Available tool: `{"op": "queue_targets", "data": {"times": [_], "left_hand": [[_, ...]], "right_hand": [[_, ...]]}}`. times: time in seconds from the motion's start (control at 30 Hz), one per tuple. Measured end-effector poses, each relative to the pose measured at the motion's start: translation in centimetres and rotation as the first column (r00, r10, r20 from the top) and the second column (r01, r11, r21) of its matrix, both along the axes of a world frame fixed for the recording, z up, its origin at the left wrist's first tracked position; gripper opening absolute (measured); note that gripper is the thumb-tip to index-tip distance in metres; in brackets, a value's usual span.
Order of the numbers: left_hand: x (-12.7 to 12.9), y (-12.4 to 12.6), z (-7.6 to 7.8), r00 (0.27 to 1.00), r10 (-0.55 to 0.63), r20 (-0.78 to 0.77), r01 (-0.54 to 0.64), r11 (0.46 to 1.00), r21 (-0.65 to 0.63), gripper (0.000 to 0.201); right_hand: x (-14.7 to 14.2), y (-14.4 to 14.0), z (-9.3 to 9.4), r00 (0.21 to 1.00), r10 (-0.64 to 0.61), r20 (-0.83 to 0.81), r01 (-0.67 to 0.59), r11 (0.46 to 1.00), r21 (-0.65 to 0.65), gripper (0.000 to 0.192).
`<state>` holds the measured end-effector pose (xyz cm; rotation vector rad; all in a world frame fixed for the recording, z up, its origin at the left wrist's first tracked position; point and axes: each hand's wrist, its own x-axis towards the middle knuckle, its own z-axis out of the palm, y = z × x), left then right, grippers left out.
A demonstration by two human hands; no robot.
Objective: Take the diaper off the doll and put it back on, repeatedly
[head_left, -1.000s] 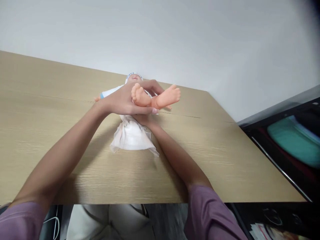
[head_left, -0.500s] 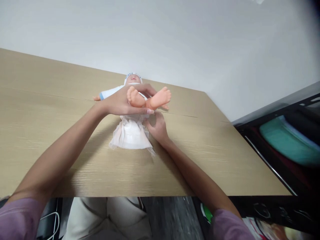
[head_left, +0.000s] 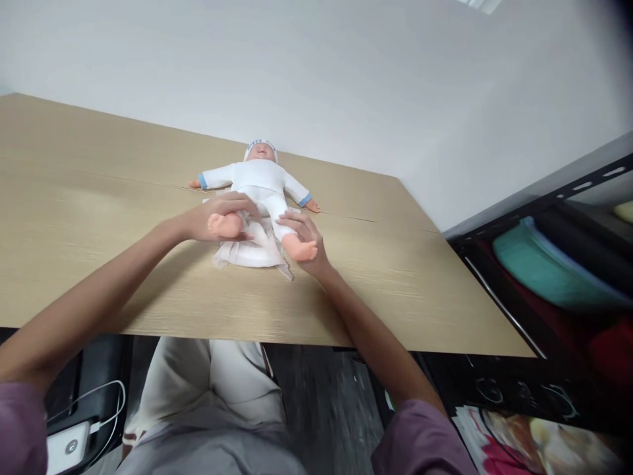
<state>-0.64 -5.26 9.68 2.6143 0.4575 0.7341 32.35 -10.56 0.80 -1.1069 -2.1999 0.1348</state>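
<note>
A baby doll [head_left: 258,177] in a white suit with blue cuffs and a white cap lies on its back, its head toward the wall and its feet toward me. Beneath its hips and between its spread legs is a white diaper [head_left: 252,254], unfolded, its front edge nearest me. My left hand [head_left: 208,214] is closed round the doll's leg on the left, just behind the bare foot. On the other side, my right hand [head_left: 311,241] curls round the right-hand leg near the ankle, fingers over the white cloth.
The wood-grain table [head_left: 395,284] ends close to my lap and meets a pale wall [head_left: 198,66] at the back. To the right, a black rack [head_left: 558,330] holds a teal item [head_left: 548,260]. A white device with a cable [head_left: 69,448] lies below left.
The doll's legs, held up together by my left hand before, are now lowered and spread apart. My right hand has moved from beside the diaper onto the right-hand leg. My view has shifted.
</note>
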Motion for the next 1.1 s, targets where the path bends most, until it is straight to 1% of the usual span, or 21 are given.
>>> {"op": "queue_targets", "data": {"times": [0.07,0.13,0.23,0.33,0.4,0.47,0.53,0.6,0.63,0.7,0.73,0.8,0.83,0.87,0.9,0.93,0.97,1.0,1.03,1.1], "left_hand": [[-2.4,0.3,-1.4,0.996,-0.002,-0.093,0.003,1.0,0.018,0.039],[-4.4,0.6,-3.0,0.99,-0.015,-0.14,0.015,1.0,0.001,0.038],[-6.0,0.5,-5.0,0.986,-0.015,-0.166,0.008,0.999,-0.043,0.052],[-6.2,0.2,-5.9,0.981,-0.034,-0.193,0.026,0.999,-0.044,0.068],[-6.0,0.0,-6.0,0.975,-0.061,-0.212,0.054,0.998,-0.04,0.075],[-5.8,0.0,-5.8,0.97,-0.082,-0.23,0.073,0.996,-0.051,0.073],[-5.5,-0.2,-5.3,0.967,-0.079,-0.241,0.063,0.995,-0.076,0.065],[-5.2,-0.7,-4.8,0.97,-0.062,-0.235,0.037,0.993,-0.108,0.053],[-4.9,-1.0,-4.6,0.972,-0.051,-0.23,0.023,0.992,-0.121,0.047],[-4.3,-1.9,-4.5,0.973,-0.009,-0.229,-0.019,0.993,-0.12,0.037],[-4.0,-2.4,-4.6,0.973,0.02,-0.231,-0.045,0.994,-0.103,0.04],[-3.4,-3.1,-5.2,0.97,0.084,-0.227,-0.098,0.994,-0.048,0.054],[-3.1,-3.3,-5.6,0.97,0.111,-0.218,-0.118,0.993,-0.021,0.056],[-2.9,-3.4,-6.0,0.969,0.132,-0.207,-0.135,0.991,0.0,0.053],[-2.7,-3.5,-6.2,0.969,0.151,-0.197,-0.15,0.988,0.015,0.044],[-2.5,-3.6,-6.3,0.967,0.17,-0.191,-0.168,0.985,0.028,0.035],[-2.3,-3.6,-6.3,0.963,0.194,-0.188,-0.19,0.981,0.038,0.028],[-2.1,-3.5,-6.1,0.958,0.221,-0.183,-0.218,0.975,0.041,0.027],[-1.9,-3.4,-5.7,0.954,0.25,-0.167,-0.247,0.968,0.035,0.029],[-1.5,-2.9,-4.8,0.947,0.307,-0.093,-0.308,0.951,-0.002,0.036]], "right_hand": [[1.2,-0.4,0.1,0.994,0.087,0.072,-0.088,0.996,0.01,0.042],[1.7,-0.5,0.0,0.979,0.138,0.151,-0.141,0.99,0.009,0.047],[1.8,-0.3,-0.1,0.972,0.134,0.194,-0.132,0.991,-0.019,0.046],[1.9,-0.2,0.0,0.978,0.145,0.152,-0.135,0.988,-0.073,0.045],[2.3,-0.1,0.0,0.983,0.167,0.073,-0.158,0.981,-0.112,0.047],[2.7,0.0,0.2,0.982,0.188,-0.024,-0.189,0.97,-0.152,0.051],[2.9,-0.2,0.5,0.974,0.204,-0.098,-0.22,0.956,-0.193,0.053],[2.6,-0.8,1.0,0.971,0.205,-0.121,-0.228,0.947,-0.225,0.051],[2.2,-1.2,1.3,0.975,0.195,-0.11,-0.215,0.948,-0.233,0.048],[1.2,-2.3,1.8,0.988,0.151,-0.035,-0.155,0.964,-0.215,0.044],[0.6,-2.8,1.9,0.992,0.122,0.023,-0.115,0.975,-0.189,0.046],[-0.6,-3.7,1.7,0.987,0.062,0.15,-0.044,0.991,-0.124,0.063],[-1.2,-4.1,1.5,0.978,0.04,0.206,-0.021,0.995,-0.095,0.072],[-1.6,-4.4,1.2,0.968,0.023,0.249,-0.005,0.997,-0.072,0.078],[-2.0,-4.5,1.0,0.961,0.01,0.277,0.005,0.998,-0.055,0.08],[-2.3,-4.6,0.7,0.956,-0.002,0.294,0.015,0.999,-0.045,0.076],[-2.5,-4.5,0.5,0.954,-0.013,0.301,0.026,0.999,-0.038,0.067],[-2.5,-4.3,0.5,0.955,-0.024,0.295,0.036,0.999,-0.036,0.056],[-2.5,-3.9,0.5,0.961,-0.033,0.275,0.045,0.998,-0.037,0.046],[-2.3,-2.8,0.9,0.978,-0.045,0.203,0.056,0.997,-0.047,0.038]]}}
